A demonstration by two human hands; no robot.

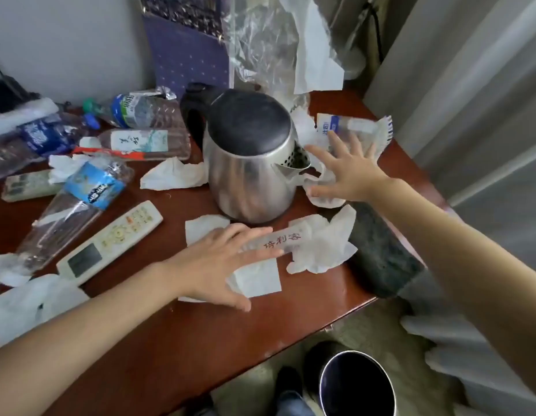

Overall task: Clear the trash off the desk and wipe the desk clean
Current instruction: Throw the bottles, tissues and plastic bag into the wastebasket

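The red-brown desk (176, 340) is littered with crumpled white tissues and crushed plastic bottles. My left hand (218, 259) hovers flat with spread fingers over a white tissue (260, 279) and a paper strip with red characters (283, 240). My right hand (348, 172) is open above a crumpled tissue (324, 201) beside the kettle's spout, fingers reaching toward a clear bottle with a white and blue label (351, 127). Neither hand holds anything. Another tissue (324, 247) lies between the hands, and one (173, 175) lies left of the kettle.
A steel kettle with a black lid (248, 157) stands mid-desk. Several crushed bottles (80, 199) and two remote controls (110, 238) lie left. A dark cloth (381, 250) hangs at the right edge. A round bin (355, 385) stands on the floor below. Clear plastic bags (260, 40) lean behind.
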